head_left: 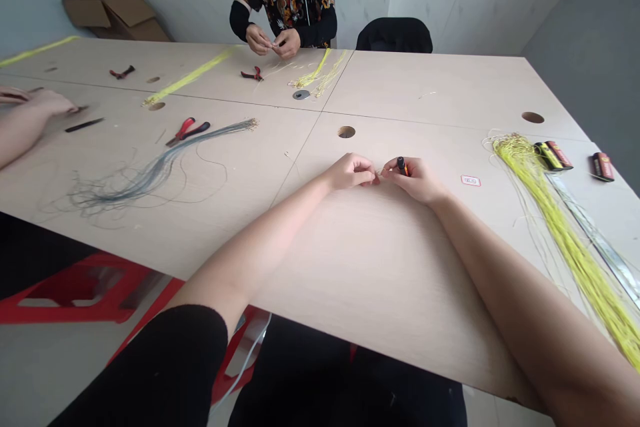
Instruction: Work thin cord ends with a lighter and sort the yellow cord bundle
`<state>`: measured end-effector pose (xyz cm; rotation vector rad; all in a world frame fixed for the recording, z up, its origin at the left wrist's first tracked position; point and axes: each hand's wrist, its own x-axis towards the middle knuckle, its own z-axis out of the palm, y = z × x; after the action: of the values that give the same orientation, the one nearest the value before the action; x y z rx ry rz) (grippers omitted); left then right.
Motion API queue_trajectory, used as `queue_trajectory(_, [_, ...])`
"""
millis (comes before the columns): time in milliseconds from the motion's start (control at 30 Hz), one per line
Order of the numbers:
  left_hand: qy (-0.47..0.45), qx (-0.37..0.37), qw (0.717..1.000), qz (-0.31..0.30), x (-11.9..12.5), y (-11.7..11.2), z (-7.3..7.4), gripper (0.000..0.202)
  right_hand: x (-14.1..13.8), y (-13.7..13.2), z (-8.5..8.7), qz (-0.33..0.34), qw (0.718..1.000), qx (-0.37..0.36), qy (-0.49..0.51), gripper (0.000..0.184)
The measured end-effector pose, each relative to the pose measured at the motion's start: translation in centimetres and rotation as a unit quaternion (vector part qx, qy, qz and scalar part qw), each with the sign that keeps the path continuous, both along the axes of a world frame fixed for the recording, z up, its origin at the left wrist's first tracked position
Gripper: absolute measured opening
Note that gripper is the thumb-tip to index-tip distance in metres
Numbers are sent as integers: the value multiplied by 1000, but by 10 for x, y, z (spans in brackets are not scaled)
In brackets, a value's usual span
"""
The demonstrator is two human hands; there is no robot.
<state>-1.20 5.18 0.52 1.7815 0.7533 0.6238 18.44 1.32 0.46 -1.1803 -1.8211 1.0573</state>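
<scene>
head view, one bench of pale wood-grain tables (380, 267), items as found. left hand (350, 171): thumb and fingers drawn narrowly together, pinching the end of a thin pale strand (379, 173), close to the other hand. right hand (415, 181): fingers curled closely around a small black-and-orange handle (401, 166), its black tip upright; the exact grip is partly hidden. both hands sit mid-table, almost touching. to the right: a long bundle of yellow strands (555, 230), a narrow silver strip (595, 240), small black, yellow and red packets (553, 155), and a small red-edged label (471, 181). to the left: red-and-black pliers (187, 131) beside a spread bundle of grey wires (160, 170). further along: a slim black tool (84, 124) near a co-worker's hand (43, 101) at the left edge. far side: another co-worker's hands (273, 42) pinching fine strands over the table, near a second pair of red pliers (251, 73), yellow strands (313, 73) and a round grey disc (301, 95). beyond the table: a black chair (395, 37) and a flattened cardboard box (117, 17). below the near edge: a red stool (85, 290).
</scene>
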Motion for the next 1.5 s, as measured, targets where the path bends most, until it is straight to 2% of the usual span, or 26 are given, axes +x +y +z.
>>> queue_trajectory(200, [32, -6, 999, -4, 1, 1, 2, 18, -2, -2, 3, 12, 1000, 1, -11, 21])
queue_trajectory(400, [56, 55, 997, -28, 0, -2, 5, 15, -1, -1, 1, -7, 1000, 0, -6, 21])
queue_trajectory(633, [74, 80, 994, -8, 0, -3, 2, 31, -1, 1, -1, -11, 1000, -5, -11, 21])
queue_trajectory(767, [79, 79, 994, 0, 1, -2, -1, 34, -2, 2, 1, -2, 1000, 1, -15, 20])
queue_trajectory(1067, [46, 67, 997, 3, 0, 0, -2, 26, -3, -1, 4, 15, 1000, 13, -23, 24])
queue_trajectory(1500, [31, 50, 998, 15, -1, 3, -2, 27, -3, -1, 3, -5, 1000, -2, -20, 23])
